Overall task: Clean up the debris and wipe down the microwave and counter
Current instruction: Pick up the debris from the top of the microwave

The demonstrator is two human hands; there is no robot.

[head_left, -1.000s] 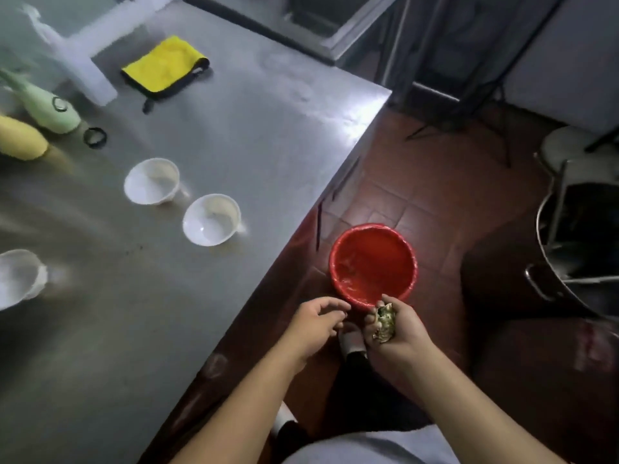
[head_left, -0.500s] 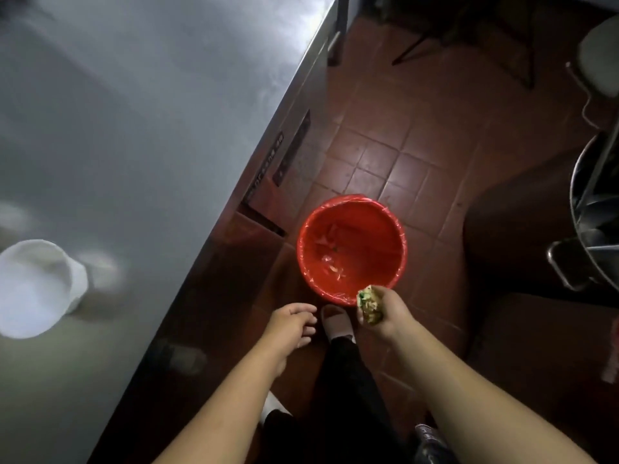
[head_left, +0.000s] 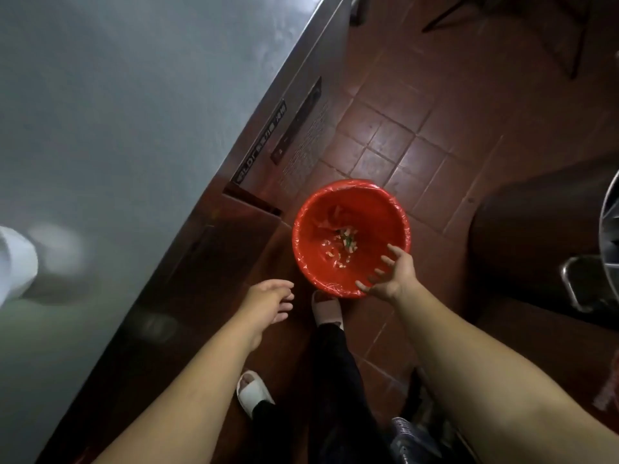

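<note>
Debris (head_left: 343, 246) in bin (head_left: 311, 262), below right hand (head_left: 392, 279)

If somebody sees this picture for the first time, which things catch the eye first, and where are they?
The red bin on the brown tiled floor stands out first, with food scraps lying at its bottom. The right hand is spread open over its near rim and holds nothing, while the left hand hangs relaxed beside the steel counter.
</note>
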